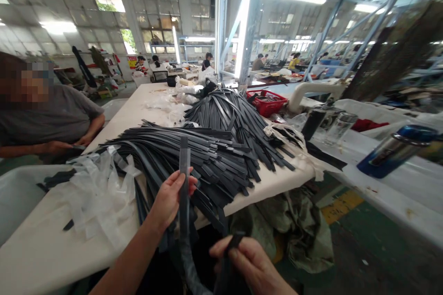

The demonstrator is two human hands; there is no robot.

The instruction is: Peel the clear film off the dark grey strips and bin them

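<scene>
My left hand (171, 198) is closed round a long dark strap (183, 161) in a clear plastic sleeve and holds it upright over the table's near edge. Lower down, my right hand (247, 260) is pinched on the folded end of another black strap (232, 242), close to my body. Just beyond both hands lies a big heap of black straps (214, 147) that covers the middle of the pale table (41, 249). Crumpled clear plastic wrappers (100, 189) lie to the left of my left hand.
A person in a grey shirt (58, 115) sits at the table's left side. A red basket (266, 101) stands behind the heap. At the right are a blue flask (394, 150), a glass jar (337, 126) and a second table. Cloth sacks (294, 226) lie on the green floor.
</scene>
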